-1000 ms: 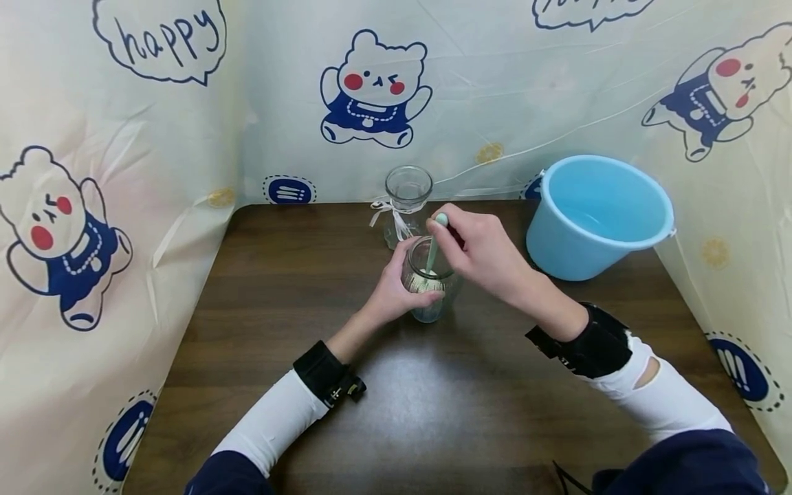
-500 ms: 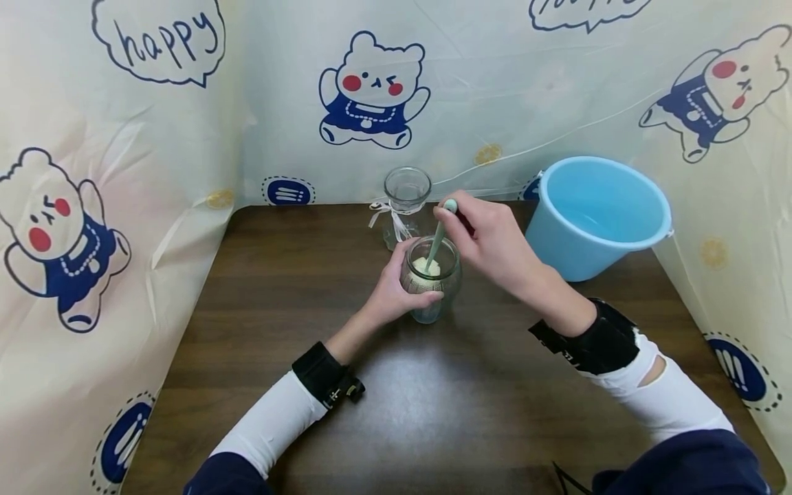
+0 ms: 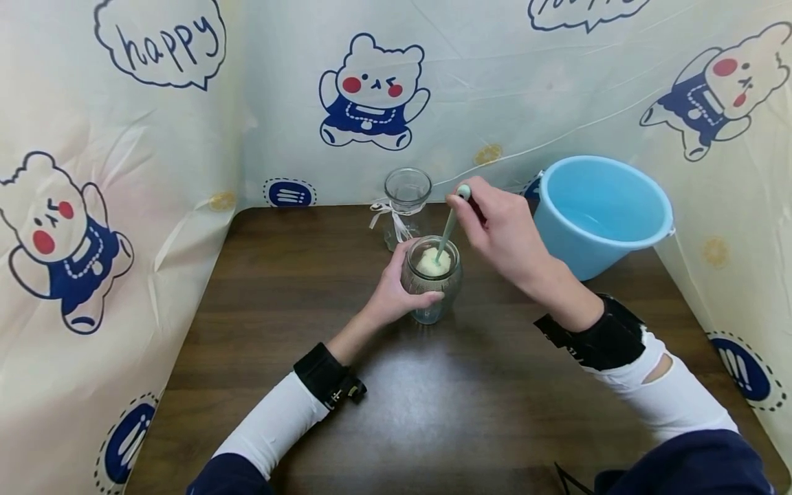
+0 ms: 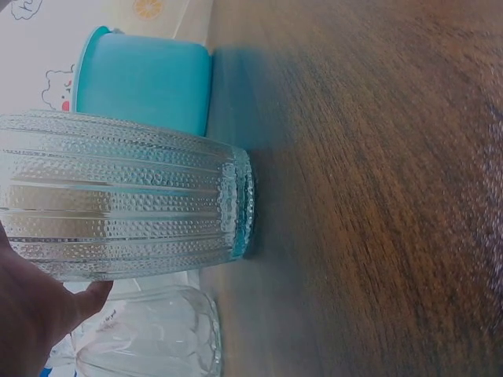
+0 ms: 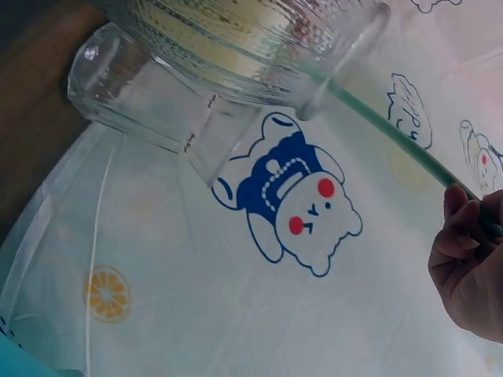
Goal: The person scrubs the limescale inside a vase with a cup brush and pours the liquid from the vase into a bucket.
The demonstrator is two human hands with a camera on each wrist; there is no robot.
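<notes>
My left hand (image 3: 396, 289) grips the side of a ribbed clear glass jar (image 4: 157, 200), which stands upright on the table. My right hand (image 3: 504, 230) pinches the knobbed top end of a sponge bottle brush's thin green handle (image 3: 448, 228). The handle slants up to the right out of the jar mouth. Its pale cream sponge head (image 3: 434, 261) is inside the jar near the rim, and shows blurred through the glass in both wrist views.
A clear glass vase (image 3: 408, 189) with a white ribbon bow stands right behind the jar. To the right stands a light blue bucket (image 3: 569, 247). The brown table (image 3: 278, 289) backs onto a cartoon-printed curtain (image 3: 482, 82).
My right hand has moved up and a little right, drawing the sponge head higher inside the jar. My left hand and the jar stay in place.
</notes>
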